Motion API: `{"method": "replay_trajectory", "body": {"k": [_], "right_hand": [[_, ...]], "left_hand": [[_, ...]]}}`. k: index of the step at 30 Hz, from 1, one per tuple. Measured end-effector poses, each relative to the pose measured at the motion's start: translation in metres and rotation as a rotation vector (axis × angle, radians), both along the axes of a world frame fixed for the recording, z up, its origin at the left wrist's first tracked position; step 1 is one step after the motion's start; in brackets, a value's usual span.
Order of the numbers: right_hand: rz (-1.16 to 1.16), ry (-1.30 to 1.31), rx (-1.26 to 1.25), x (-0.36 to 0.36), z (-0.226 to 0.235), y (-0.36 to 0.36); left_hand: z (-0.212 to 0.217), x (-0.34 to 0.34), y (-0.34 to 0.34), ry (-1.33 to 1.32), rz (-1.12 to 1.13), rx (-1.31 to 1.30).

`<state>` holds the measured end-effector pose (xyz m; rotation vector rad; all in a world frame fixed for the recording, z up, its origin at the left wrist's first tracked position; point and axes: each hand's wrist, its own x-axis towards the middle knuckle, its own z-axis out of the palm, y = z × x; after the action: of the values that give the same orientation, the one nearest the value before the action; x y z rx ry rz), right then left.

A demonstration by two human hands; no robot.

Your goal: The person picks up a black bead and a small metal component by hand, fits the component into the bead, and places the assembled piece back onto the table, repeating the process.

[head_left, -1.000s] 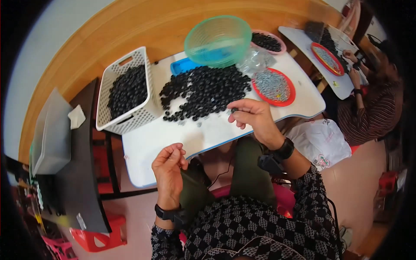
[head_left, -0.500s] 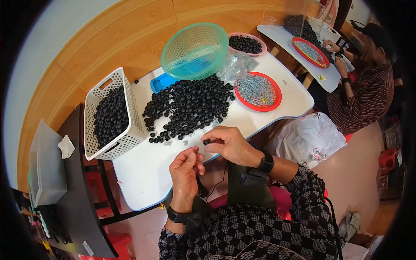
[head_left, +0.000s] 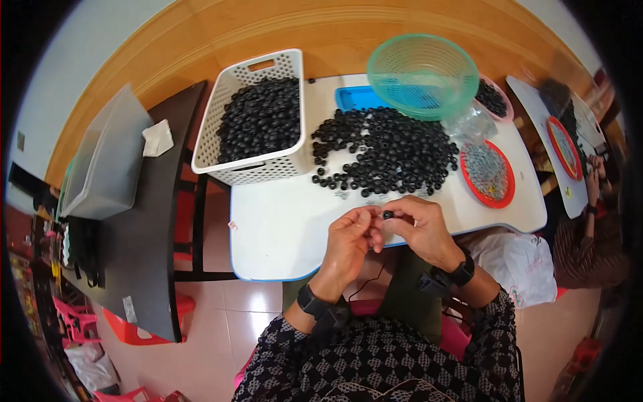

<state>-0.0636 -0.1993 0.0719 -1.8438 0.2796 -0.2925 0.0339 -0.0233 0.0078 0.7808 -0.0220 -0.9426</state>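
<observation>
A small round black piece with a hole is pinched between the thumb and fingers of my right hand. Close beside it, my left hand is closed, thumb against fingertips; whatever it may hold is too small to make out. Both hands are over the near edge of the white table. Beyond them spreads a pile of similar black pieces. To the right, small silvery metal parts fill a red plate.
A white perforated basket full of black pieces stands left of the pile. Behind are a blue tray, a green colander, a plastic bag and a pink bowl. A dark table stands left; another person works at right.
My view has swung left, so the table sits further right in it. My hands have come closer together, with the black piece now beside my left fingertips.
</observation>
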Motion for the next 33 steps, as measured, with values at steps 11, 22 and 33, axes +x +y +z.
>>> {"method": "replay_trajectory", "body": {"k": [11,22,33], "right_hand": [[0.011,-0.041,-0.136,0.028,0.019,0.015],[-0.03,0.007,0.072,0.026,0.012,0.011],[-0.071,-0.005,0.13,0.011,0.001,0.0]], "left_hand": [[0.038,0.055,0.063,-0.12,0.305,0.131],[0.137,0.13,0.119,-0.644,0.541,0.348],[0.116,0.3,0.069,-1.16,-0.296,0.73]]}}
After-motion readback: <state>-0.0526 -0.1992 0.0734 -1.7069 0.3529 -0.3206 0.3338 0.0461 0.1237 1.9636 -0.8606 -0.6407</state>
